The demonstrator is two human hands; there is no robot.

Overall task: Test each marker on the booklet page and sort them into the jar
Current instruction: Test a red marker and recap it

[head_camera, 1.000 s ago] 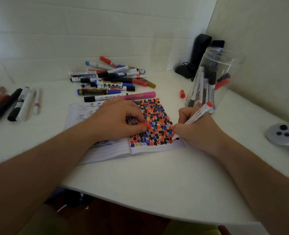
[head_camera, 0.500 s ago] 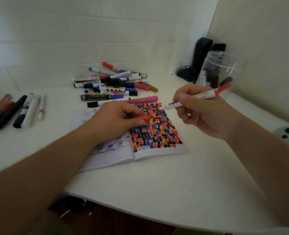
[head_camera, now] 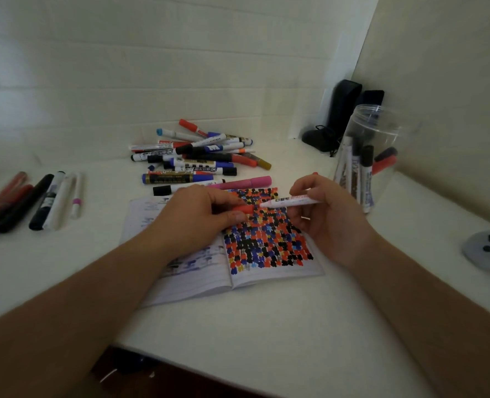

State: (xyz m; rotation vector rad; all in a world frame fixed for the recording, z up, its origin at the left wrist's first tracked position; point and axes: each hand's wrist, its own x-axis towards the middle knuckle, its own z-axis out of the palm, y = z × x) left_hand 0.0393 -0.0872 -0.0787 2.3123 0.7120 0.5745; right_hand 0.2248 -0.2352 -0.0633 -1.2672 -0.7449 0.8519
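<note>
Marker (head_camera: 291, 201) in right hand (head_camera: 328, 218), above booklet (head_camera: 266, 239)

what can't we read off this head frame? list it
Head view only:
- Marker tip: too small to tell whether it is out or still wet.
- Red cap: rear end hidden inside the left hand.
- Marker's rear end: hidden behind the right hand.
- Booklet left page: mostly under the left hand; writing blurred.
- Jar: marker count unclear through glare and overlap.
- Grey object: cut off by the right edge.
</note>
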